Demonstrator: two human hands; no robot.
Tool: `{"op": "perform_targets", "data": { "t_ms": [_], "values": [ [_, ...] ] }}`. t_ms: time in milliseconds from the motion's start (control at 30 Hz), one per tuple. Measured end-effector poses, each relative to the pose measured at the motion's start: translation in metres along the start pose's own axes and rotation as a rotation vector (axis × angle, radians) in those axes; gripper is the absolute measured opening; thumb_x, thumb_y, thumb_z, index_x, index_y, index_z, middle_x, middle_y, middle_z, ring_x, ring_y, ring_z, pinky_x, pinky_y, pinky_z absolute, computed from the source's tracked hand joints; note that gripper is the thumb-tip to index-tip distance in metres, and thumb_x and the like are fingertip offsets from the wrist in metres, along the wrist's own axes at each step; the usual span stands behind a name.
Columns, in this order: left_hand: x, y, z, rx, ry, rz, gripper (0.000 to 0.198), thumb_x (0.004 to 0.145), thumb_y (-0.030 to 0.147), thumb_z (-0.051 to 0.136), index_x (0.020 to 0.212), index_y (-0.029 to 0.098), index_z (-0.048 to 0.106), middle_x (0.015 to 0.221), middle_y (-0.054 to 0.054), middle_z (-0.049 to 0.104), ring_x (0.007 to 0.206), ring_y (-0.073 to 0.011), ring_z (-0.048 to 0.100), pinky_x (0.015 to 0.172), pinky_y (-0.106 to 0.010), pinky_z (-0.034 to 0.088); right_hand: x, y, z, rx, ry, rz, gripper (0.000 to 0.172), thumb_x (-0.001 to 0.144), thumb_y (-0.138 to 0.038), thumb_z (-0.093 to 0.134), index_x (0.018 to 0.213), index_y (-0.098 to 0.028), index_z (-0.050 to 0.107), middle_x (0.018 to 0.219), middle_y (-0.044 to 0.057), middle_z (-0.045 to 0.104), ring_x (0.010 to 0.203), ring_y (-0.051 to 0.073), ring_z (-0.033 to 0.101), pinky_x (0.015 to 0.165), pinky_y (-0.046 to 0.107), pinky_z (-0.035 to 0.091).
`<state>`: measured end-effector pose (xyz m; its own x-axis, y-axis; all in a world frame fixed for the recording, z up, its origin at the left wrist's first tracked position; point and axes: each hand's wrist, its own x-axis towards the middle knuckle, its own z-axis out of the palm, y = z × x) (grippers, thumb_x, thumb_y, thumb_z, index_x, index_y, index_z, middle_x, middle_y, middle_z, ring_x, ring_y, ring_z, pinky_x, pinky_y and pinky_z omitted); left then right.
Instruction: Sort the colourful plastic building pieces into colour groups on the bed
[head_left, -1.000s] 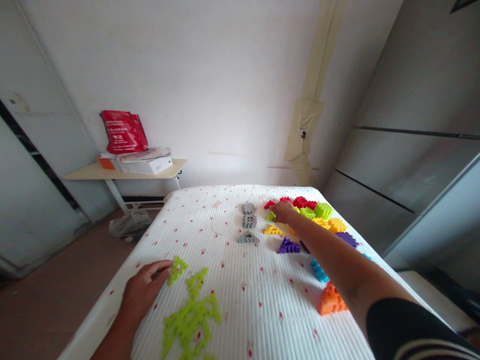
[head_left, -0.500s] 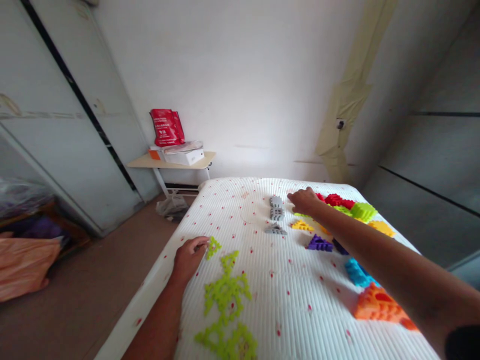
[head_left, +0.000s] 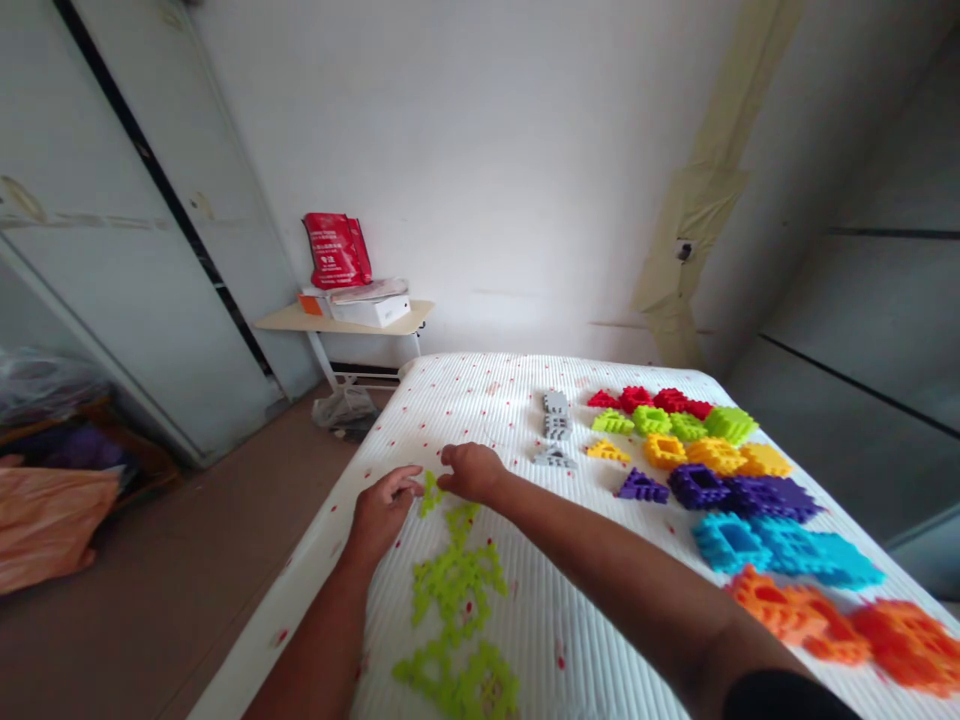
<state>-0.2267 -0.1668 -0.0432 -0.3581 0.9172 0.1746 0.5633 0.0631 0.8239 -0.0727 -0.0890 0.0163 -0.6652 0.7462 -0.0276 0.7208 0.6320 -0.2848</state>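
Note:
Side by side, my hands work over the left part of the bed. My left hand [head_left: 384, 508] is closed, pinching the left edge of a small lime-green triangular interlocking block [head_left: 430, 493]. At its other side is my right hand [head_left: 472, 472], fingers bent and pressed together; what they hold, if anything, is hidden. Just below lies a flat lime-green joined shape [head_left: 456, 580] of interlocking blocks. Closer to me is another lime-green group [head_left: 487, 685], cut off by the frame's bottom edge.
Grey blocks [head_left: 556, 425] form a short column mid-bed. To the right run rows of red [head_left: 670, 400], lime [head_left: 651, 419], yellow [head_left: 714, 455], purple [head_left: 765, 495], blue [head_left: 795, 548] and orange blocks [head_left: 907, 640]. A small table [head_left: 281, 320] stands beyond the bed [head_left: 525, 372].
My right hand has moved left and nearer, from the far rows of blocks to the small lime-green triangle. My left hand has stayed at that piece.

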Motion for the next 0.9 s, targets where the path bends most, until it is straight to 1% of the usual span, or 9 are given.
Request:
{"op": "perform_targets", "data": {
  "t_ms": [67,167,267,400,567,633,733,800,900],
  "values": [
    [0.001,-0.001,-0.001,0.009,0.034,-0.015,0.038,0.068,0.034,0.046,0.100,0.018,0.061,0.077,-0.002,0.070,0.076,-0.0194,0.064,0.075,-0.031,0.046,0.008,-0.006,0.011,0.016,0.024,0.058,0.039,0.077,-0.041,0.056,0.107,-0.018,0.059,0.103,0.012,0.067,0.093,0.026,0.063,0.073,0.035,0.049],
    [0.002,-0.003,-0.004,0.018,0.120,-0.053,0.036,0.069,0.034,0.046,0.099,0.020,0.060,0.077,-0.002,0.069,0.077,-0.0203,0.063,0.078,-0.032,0.044,0.017,-0.015,0.022,0.018,0.013,0.135,0.043,0.075,-0.047,0.056,0.107,-0.018,0.057,0.105,0.014,0.065,0.093,0.027,0.063,0.072,0.038,0.050],
    [0.003,-0.007,-0.006,0.013,0.177,-0.086,0.035,0.069,0.035,0.048,0.099,0.021,0.059,0.077,-0.002,0.069,0.078,-0.0205,0.062,0.079,-0.032,0.043,0.020,-0.024,0.026,-0.001,0.018,0.144,0.043,0.075,-0.044,0.058,0.108,-0.017,0.055,0.107,0.014,0.064,0.095,0.027,0.063,0.074,0.039,0.050],
    [0.004,-0.010,-0.007,0.003,0.167,-0.083,0.039,0.068,0.036,0.050,0.103,0.021,0.060,0.078,-0.002,0.069,0.078,-0.0204,0.062,0.079,-0.031,0.042,0.022,-0.025,0.024,0.048,0.002,0.161,0.041,0.074,-0.037,0.057,0.110,-0.016,0.056,0.107,0.014,0.065,0.096,0.025,0.063,0.076,0.036,0.050],
    [0.006,-0.012,-0.007,-0.026,0.163,-0.076,0.038,0.068,0.036,0.050,0.101,0.020,0.060,0.078,-0.002,0.069,0.078,-0.0203,0.062,0.079,-0.031,0.043,0.027,-0.009,0.016,0.263,0.014,0.248,0.028,0.072,-0.036,0.058,0.092,-0.019,0.064,0.101,0.009,0.068,0.092,0.023,0.063,0.072,0.030,0.049],
    [0.006,-0.012,-0.007,-0.031,0.163,-0.068,0.037,0.068,0.036,0.049,0.100,0.020,0.060,0.078,-0.002,0.069,0.078,-0.0201,0.062,0.078,-0.030,0.043,0.026,-0.001,0.015,0.365,0.080,0.263,0.022,0.071,-0.032,0.059,0.088,-0.020,0.064,0.096,0.005,0.069,0.087,0.019,0.064,0.070,0.026,0.048],
    [0.006,-0.011,-0.006,-0.028,0.169,-0.056,0.036,0.069,0.035,0.048,0.098,0.019,0.060,0.078,-0.003,0.069,0.078,-0.0203,0.062,0.078,-0.031,0.044,0.015,0.011,0.017,0.502,0.208,0.224,0.015,0.070,-0.023,0.060,0.085,-0.020,0.062,0.088,0.001,0.069,0.078,0.013,0.063,0.066,0.020,0.046],
    [0.005,-0.009,-0.006,-0.027,0.173,-0.051,0.035,0.069,0.035,0.047,0.097,0.018,0.061,0.077,-0.003,0.069,0.077,-0.0200,0.062,0.077,-0.031,0.044,0.004,0.019,0.020,0.540,0.256,0.182,0.012,0.071,-0.020,0.059,0.082,-0.020,0.062,0.085,-0.001,0.068,0.075,0.011,0.061,0.065,0.019,0.045],
    [0.004,-0.005,-0.006,-0.016,0.181,-0.051,0.034,0.069,0.034,0.046,0.095,0.019,0.061,0.075,-0.002,0.069,0.075,-0.0194,0.062,0.076,-0.030,0.045,-0.014,0.031,0.026,0.478,0.248,0.154,0.015,0.071,-0.016,0.058,0.084,-0.021,0.062,0.084,-0.001,0.068,0.075,0.012,0.060,0.067,0.020,0.045]
  ]
}}
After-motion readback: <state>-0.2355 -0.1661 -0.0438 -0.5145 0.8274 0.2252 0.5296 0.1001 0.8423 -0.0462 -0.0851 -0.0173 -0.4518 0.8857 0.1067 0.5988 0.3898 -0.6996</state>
